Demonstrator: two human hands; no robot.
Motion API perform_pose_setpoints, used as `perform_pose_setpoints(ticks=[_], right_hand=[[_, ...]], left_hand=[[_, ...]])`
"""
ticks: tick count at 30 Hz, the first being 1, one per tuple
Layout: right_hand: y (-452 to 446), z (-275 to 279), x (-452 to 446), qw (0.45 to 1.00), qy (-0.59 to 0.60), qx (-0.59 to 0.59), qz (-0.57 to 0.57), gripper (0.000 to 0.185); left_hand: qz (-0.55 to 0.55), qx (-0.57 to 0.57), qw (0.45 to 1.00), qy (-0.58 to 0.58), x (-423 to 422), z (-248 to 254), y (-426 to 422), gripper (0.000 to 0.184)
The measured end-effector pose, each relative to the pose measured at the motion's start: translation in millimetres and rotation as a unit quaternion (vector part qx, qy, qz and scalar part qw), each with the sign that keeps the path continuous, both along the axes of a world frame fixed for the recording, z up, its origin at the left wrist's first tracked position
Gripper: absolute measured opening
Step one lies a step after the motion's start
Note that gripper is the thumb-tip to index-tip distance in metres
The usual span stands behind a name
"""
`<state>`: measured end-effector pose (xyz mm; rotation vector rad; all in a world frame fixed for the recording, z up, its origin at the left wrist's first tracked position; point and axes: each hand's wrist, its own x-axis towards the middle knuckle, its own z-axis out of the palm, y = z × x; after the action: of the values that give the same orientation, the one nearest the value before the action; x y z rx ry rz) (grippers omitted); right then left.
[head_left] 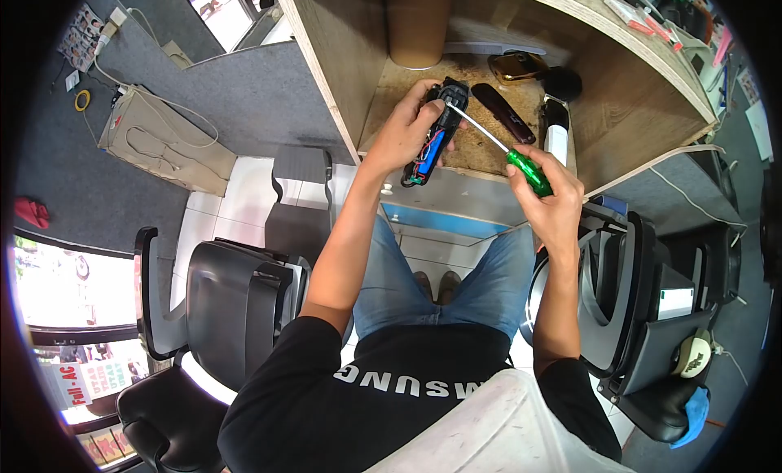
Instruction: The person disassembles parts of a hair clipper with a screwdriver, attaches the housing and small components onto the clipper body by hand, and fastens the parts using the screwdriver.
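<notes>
My left hand [407, 131] is closed around an opened black hair clipper [433, 139], whose inside shows a blue battery and thin red wires. Between the fingers and thumb of my right hand [554, 196] is the green handle of a screwdriver [529, 171]. Its metal shaft points up and left, and the tip meets the clipper's upper part beside my left thumb. Whether the tip sits in a screw is too small to tell. Both hands are over the front edge of a wooden shelf [481, 157].
On the shelf lie a dark brown clipper [503, 113], a black and white clipper [555, 131], a gold-coloured object [517, 66] and a round black item [562, 83]. A brown cylinder [415, 25] stands behind. Black salon chairs [236, 310] flank my legs.
</notes>
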<state>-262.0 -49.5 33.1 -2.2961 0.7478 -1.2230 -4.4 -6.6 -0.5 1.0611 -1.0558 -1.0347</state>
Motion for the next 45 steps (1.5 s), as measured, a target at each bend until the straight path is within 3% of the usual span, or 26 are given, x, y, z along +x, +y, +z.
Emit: perform_pose_setpoints(ticks=[8, 16, 19, 22, 25, 34, 45], right_hand=[[-2, 16, -10, 0.998, 0.056, -0.032, -0.009, 0.025], [4, 71, -9, 0.972, 0.202, -0.109, -0.05, 0.025], [2, 79, -7, 0.958, 0.23, -0.167, -0.029, 0.029], [4, 91, -5, 0.954, 0.258, -0.152, -0.025, 0.036], [-2, 93, -10, 0.961, 0.244, -0.132, -0.006, 0.044], [-2, 101, -10, 0.978, 0.164, -0.125, 0.026, 0.028], [3, 114, -6, 0.966, 0.197, -0.164, 0.025, 0.026]], left_hand=[[-0.001, 0.009, 1.0, -0.024, -4, 5, 3, 0.037], [0.002, 0.002, 0.999, -0.045, -4, -1, -1, 0.035], [-0.005, -0.002, 1.0, -0.028, -3, -2, -2, 0.034], [-0.006, -0.003, 1.0, -0.022, -1, -5, -3, 0.034], [-0.009, -0.013, 0.999, -0.029, -1, -6, -4, 0.034], [-0.005, -0.007, 0.999, -0.034, -1, -5, -3, 0.035], [-0.007, 0.006, 0.999, -0.038, -2, -3, -3, 0.035]])
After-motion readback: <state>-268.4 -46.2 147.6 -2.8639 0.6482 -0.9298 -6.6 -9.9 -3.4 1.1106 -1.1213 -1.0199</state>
